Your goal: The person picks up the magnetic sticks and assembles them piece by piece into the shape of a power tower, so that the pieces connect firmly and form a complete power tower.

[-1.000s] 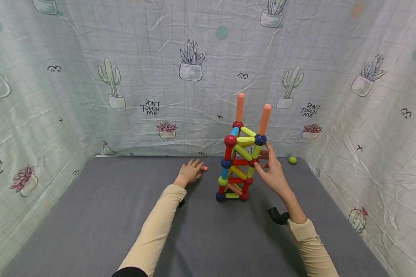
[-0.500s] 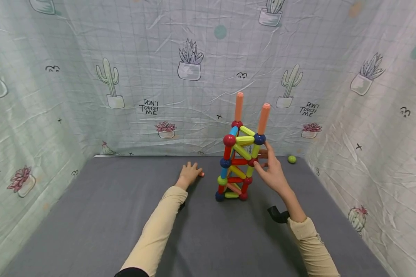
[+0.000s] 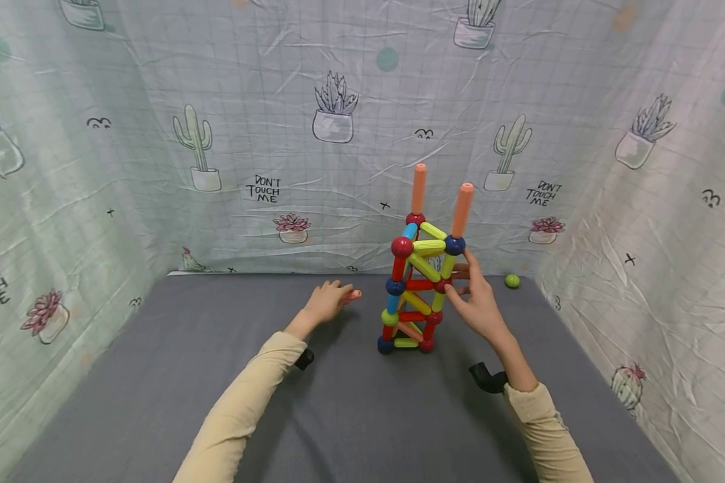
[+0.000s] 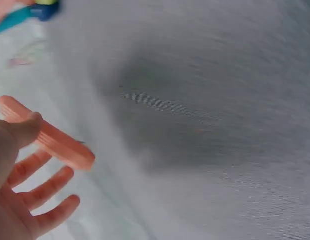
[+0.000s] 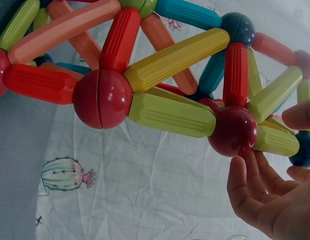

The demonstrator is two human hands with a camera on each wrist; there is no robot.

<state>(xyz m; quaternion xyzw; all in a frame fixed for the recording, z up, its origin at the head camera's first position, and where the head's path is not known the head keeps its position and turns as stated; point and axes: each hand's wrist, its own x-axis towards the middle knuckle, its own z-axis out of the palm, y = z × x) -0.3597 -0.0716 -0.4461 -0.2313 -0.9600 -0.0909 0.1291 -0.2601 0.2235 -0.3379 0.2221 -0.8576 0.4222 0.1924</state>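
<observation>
My left hand (image 3: 321,303) pinches an orange magnetic rod (image 4: 69,150) between thumb and index finger, off the table; its other fingers are spread in the left wrist view. To the right stands a tall tower (image 3: 417,302) of coloured magnetic rods and balls, with two orange rods (image 3: 462,209) pointing up from its top. My right hand (image 3: 482,310) holds the tower's right side, thumb at a red ball (image 5: 233,131) and index finger just below the dark blue top ball (image 3: 455,245). The other fingers are partly hidden behind the column.
A green ball (image 3: 511,281) lies at the back right of the grey table (image 3: 175,376). A cactus-print cloth (image 3: 350,161) hangs behind the table and along both sides. Black straps hang at both wrists.
The left hand, first flat over the orange rod on the table, has drawn it nearer, then gripped and lifted it. The right hand and the tower have kept their place.
</observation>
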